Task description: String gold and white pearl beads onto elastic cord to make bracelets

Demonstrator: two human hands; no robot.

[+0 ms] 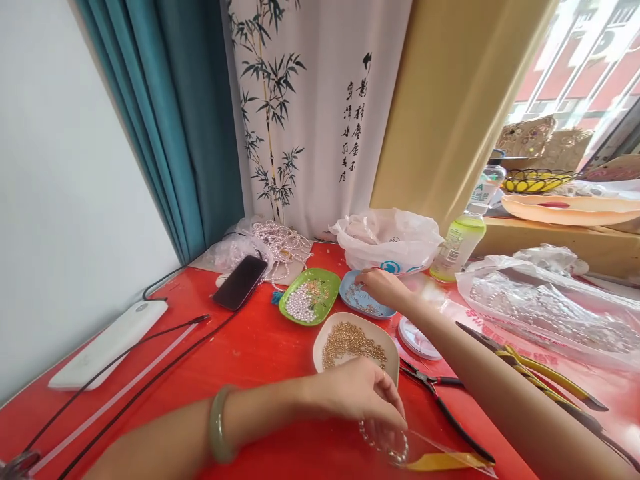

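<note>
My left hand (357, 393), with a jade bangle (219, 427) on its wrist, has its fingers closed on a beaded bracelet (367, 437) that hangs over the red table. Just behind it, a cream dish (320, 347) holds gold beads (350, 343). Further back, my right hand (383, 285) dips its closed fingertips into a blue dish (383, 315) of small metal findings. Whatever is between those fingertips is too small to make out. Beside that stands a green dish (327, 275) with white pearl beads (301, 305) and some gold pieces.
Black-handled pliers (430, 383) and yellow-handled pliers (530, 373) lie on the right, near a white spool (419, 339). At the back are a plastic bag (390, 237), a bottle (457, 247) and pearl strands (285, 247). A phone (241, 283), cables and a white power bank (110, 343) occupy the left.
</note>
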